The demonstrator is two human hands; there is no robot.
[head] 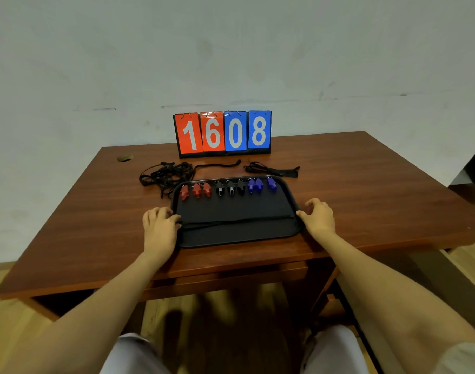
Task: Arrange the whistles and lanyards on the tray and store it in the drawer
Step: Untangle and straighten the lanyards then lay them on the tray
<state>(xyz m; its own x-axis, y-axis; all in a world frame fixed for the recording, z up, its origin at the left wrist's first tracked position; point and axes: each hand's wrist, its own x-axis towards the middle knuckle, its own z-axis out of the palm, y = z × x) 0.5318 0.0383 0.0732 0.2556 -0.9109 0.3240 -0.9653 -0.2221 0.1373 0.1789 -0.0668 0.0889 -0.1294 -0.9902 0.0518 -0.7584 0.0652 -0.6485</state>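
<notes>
Black lanyard point(236, 220) lies stretched across our tray point(231, 205), left hand point(160, 225) and right hand point(318, 217) pinching its ends at either rim

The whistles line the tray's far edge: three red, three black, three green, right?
Not green. The head view shows the last three are blue whistles; the red whistles and black whistles line the far edge of the tray as you said.
</notes>
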